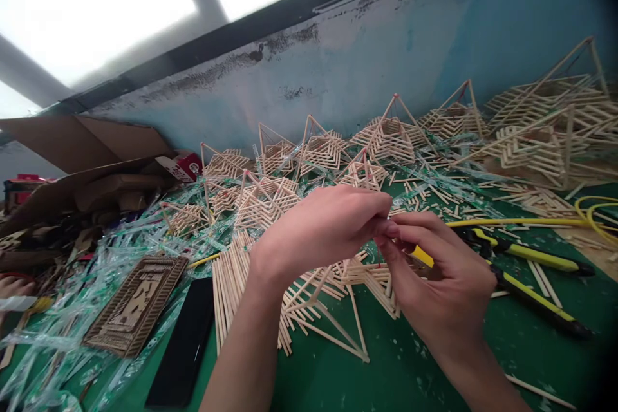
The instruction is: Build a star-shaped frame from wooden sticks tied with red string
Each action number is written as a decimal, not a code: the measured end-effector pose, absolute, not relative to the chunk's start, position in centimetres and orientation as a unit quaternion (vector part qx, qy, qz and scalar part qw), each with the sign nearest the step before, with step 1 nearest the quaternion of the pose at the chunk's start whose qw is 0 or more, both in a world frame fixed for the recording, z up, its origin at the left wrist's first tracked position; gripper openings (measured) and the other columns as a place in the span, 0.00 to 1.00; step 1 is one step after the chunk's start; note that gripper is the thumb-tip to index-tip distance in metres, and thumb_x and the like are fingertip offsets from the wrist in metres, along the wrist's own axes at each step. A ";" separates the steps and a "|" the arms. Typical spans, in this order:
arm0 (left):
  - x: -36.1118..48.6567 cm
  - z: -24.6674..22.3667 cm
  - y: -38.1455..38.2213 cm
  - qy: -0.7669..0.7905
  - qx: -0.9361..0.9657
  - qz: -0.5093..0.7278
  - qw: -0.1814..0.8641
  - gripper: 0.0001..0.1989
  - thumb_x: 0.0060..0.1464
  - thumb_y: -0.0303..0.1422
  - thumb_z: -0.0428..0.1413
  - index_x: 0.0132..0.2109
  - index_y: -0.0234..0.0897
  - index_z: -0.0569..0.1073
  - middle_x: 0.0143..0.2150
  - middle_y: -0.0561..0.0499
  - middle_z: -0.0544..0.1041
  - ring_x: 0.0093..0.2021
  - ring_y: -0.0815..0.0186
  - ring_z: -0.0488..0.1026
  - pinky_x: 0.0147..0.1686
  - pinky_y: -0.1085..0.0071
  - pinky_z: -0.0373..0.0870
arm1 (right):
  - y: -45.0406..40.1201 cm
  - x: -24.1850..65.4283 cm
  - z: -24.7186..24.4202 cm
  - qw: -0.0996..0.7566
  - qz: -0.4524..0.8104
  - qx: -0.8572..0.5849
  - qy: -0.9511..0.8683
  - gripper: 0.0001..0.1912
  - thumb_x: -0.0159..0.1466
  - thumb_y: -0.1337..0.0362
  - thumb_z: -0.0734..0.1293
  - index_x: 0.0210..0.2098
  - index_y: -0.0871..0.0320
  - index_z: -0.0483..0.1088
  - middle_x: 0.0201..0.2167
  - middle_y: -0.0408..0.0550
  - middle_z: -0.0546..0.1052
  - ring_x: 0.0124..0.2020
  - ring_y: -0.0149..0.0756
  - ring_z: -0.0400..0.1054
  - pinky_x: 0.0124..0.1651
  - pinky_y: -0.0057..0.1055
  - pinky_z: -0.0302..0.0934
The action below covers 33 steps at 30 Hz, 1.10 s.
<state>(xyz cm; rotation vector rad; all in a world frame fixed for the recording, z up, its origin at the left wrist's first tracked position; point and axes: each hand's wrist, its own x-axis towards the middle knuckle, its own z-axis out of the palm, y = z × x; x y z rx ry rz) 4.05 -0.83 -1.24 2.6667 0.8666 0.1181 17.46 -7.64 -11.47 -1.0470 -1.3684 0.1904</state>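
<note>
My left hand [321, 228] and my right hand [437, 273] meet fingertip to fingertip over a green mat [396, 367]. Their fingers pinch together around something small that stays hidden between them. Just below the hands lies a part-built frame of thin wooden sticks [338, 309], with a flat row of sticks [232, 283] at its left. A yellow-and-black tool [531, 296] lies under and to the right of my right hand.
Several finished stick pyramids [381, 135] line the blue wall at the back. A black phone [186, 341] and a brown patterned plaque [135, 302] lie at the left among clear plastic wrappers. Cardboard boxes [87, 167] stand far left. Another yellow-and-black tool [531, 254] and yellow cord sit at the right.
</note>
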 end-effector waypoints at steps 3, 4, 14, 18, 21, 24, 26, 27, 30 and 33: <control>3.9 -1.0 -0.9 0.291 0.938 0.051 0.179 0.09 0.64 0.24 0.48 0.34 0.35 0.67 0.31 0.54 0.70 0.30 0.71 0.63 0.27 0.73 0.54 | -7.6 17.5 -11.4 0.651 0.081 -0.461 -0.598 0.08 0.61 0.75 0.71 0.36 0.57 0.75 0.36 0.46 0.77 0.36 0.33 0.71 0.35 0.30 0.67; 3.8 -1.0 -0.8 0.286 0.938 0.055 0.187 0.08 0.64 0.24 0.49 0.35 0.35 0.68 0.31 0.54 0.71 0.30 0.72 0.63 0.28 0.73 0.55 | -7.5 17.6 -11.3 0.652 0.080 -0.462 -0.596 0.07 0.61 0.75 0.71 0.35 0.56 0.75 0.35 0.46 0.77 0.36 0.33 0.71 0.35 0.30 0.67; 3.1 -0.4 -0.9 0.270 0.937 0.086 0.205 0.06 0.64 0.25 0.52 0.35 0.34 0.69 0.31 0.54 0.71 0.30 0.72 0.64 0.30 0.74 0.58 | -7.4 18.3 -11.2 0.615 0.151 -0.430 -0.644 0.05 0.64 0.72 0.68 0.39 0.57 0.72 0.39 0.47 0.74 0.38 0.32 0.70 0.35 0.27 0.66; 3.1 -0.3 -1.0 0.278 0.936 0.081 0.202 0.06 0.62 0.24 0.53 0.35 0.34 0.70 0.32 0.54 0.73 0.31 0.72 0.65 0.30 0.74 0.58 | -7.3 18.3 -11.1 0.603 0.141 -0.446 -0.647 0.06 0.63 0.71 0.69 0.40 0.58 0.72 0.39 0.48 0.74 0.36 0.32 0.69 0.33 0.28 0.65; 3.2 -0.3 -1.0 0.280 0.937 0.076 0.196 0.06 0.62 0.23 0.53 0.35 0.34 0.71 0.32 0.54 0.74 0.30 0.72 0.65 0.30 0.74 0.59 | -7.1 18.3 -11.1 0.605 0.122 -0.445 -0.649 0.05 0.63 0.73 0.68 0.36 0.58 0.71 0.37 0.47 0.74 0.36 0.31 0.69 0.35 0.28 0.64; 3.3 -0.3 -1.1 0.280 0.938 0.074 0.193 0.06 0.62 0.25 0.54 0.35 0.35 0.72 0.32 0.54 0.74 0.30 0.72 0.66 0.30 0.74 0.59 | -7.0 18.3 -11.2 0.606 0.104 -0.432 -0.660 0.05 0.64 0.74 0.67 0.35 0.58 0.70 0.35 0.47 0.74 0.37 0.31 0.69 0.37 0.29 0.65; 3.3 -0.3 -1.1 0.281 0.939 0.071 0.187 0.06 0.62 0.26 0.54 0.35 0.35 0.72 0.32 0.54 0.74 0.30 0.72 0.66 0.30 0.74 0.59 | -7.0 18.3 -11.3 0.603 0.094 -0.427 -0.667 0.05 0.64 0.74 0.67 0.35 0.58 0.69 0.36 0.47 0.74 0.38 0.32 0.69 0.38 0.29 0.65; 3.3 -0.3 -1.1 0.282 0.939 0.068 0.184 0.06 0.62 0.26 0.54 0.35 0.35 0.72 0.32 0.54 0.74 0.30 0.72 0.66 0.30 0.73 0.59 | -7.0 18.4 -11.4 0.603 0.091 -0.427 -0.668 0.05 0.64 0.74 0.67 0.36 0.58 0.70 0.36 0.47 0.74 0.39 0.33 0.69 0.39 0.30 0.65; 3.3 -0.3 -1.1 0.288 0.938 0.064 0.184 0.06 0.61 0.25 0.53 0.35 0.34 0.72 0.32 0.54 0.74 0.30 0.72 0.66 0.29 0.74 0.58 | -7.1 18.4 -11.5 0.607 0.094 -0.436 -0.658 0.06 0.64 0.74 0.67 0.36 0.58 0.71 0.37 0.47 0.75 0.39 0.33 0.70 0.40 0.31 0.66; 3.2 -0.2 -1.0 0.286 0.936 0.069 0.193 0.06 0.60 0.24 0.53 0.35 0.34 0.73 0.31 0.54 0.74 0.30 0.72 0.66 0.28 0.74 0.58 | -7.2 18.4 -11.3 0.600 0.093 -0.436 -0.664 0.06 0.63 0.73 0.68 0.40 0.59 0.72 0.40 0.50 0.74 0.42 0.35 0.70 0.41 0.32 0.66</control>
